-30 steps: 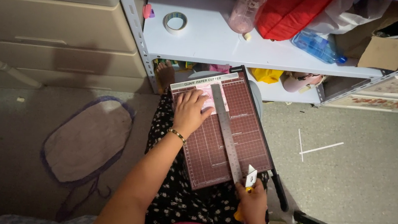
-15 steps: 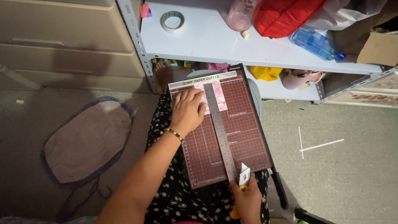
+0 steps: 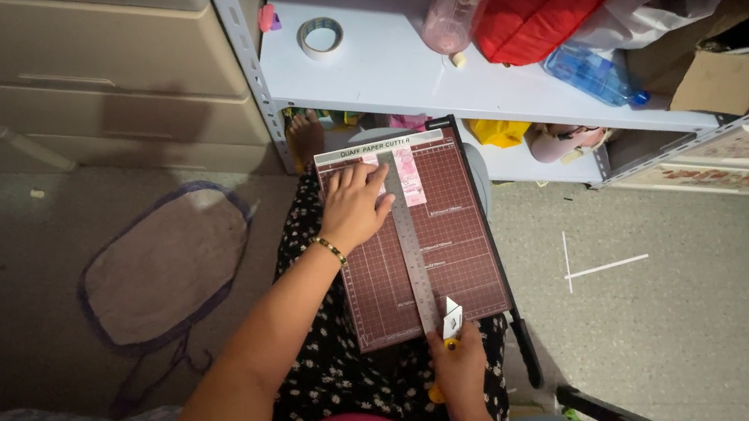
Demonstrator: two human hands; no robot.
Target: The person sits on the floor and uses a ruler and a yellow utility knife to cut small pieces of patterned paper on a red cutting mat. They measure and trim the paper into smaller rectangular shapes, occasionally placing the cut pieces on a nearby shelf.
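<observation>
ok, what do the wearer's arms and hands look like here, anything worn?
Both arms are bare, no sleeves showing and no gloves. The left hand has a thin beaded bracelet, dark with gold beads, at the wrist. The right hand shows nothing worn; its wrist is at the frame edge.

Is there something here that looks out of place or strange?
Two thin white sticks lie loose on the bare floor right of the paper cutter, away from any other items. Otherwise nothing looks spilled or damaged.
</observation>
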